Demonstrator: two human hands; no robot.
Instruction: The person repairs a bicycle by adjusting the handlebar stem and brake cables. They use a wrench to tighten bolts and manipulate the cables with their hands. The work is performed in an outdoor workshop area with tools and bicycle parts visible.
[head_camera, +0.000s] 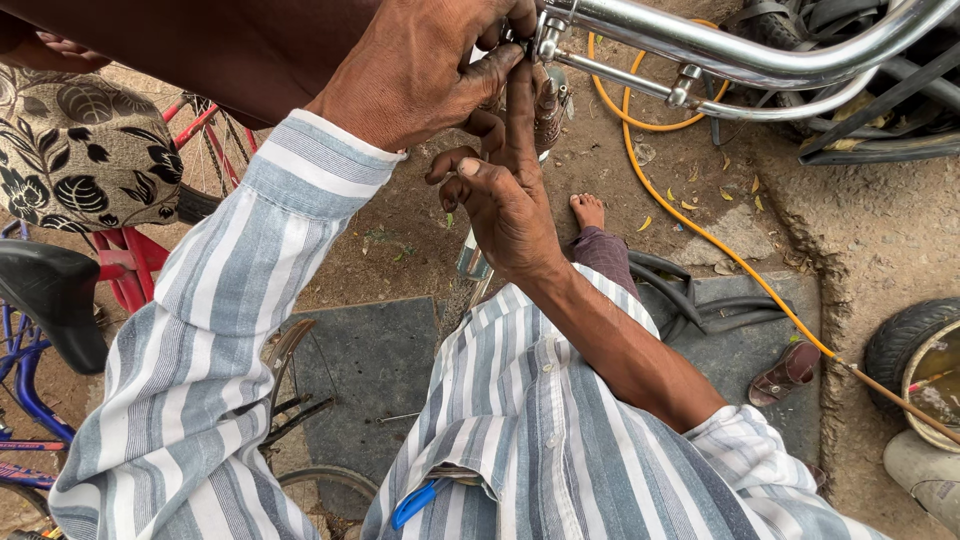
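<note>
We observe the left hand (420, 70) closed in a pinch on a small metal fitting (548, 38) at the chrome handlebar (740, 60), far centre. The right hand (500, 200) is half-curled, forefinger raised against the same fitting, gripping nothing visible. Work appears mid-stage. A smooth orange hose (700, 235) crosses rough earth.

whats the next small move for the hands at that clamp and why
Probably keep the left hand steady on the clamp while the right hand turns the small metal part below it. Both hands already pinch there beneath the chrome bar.
</note>
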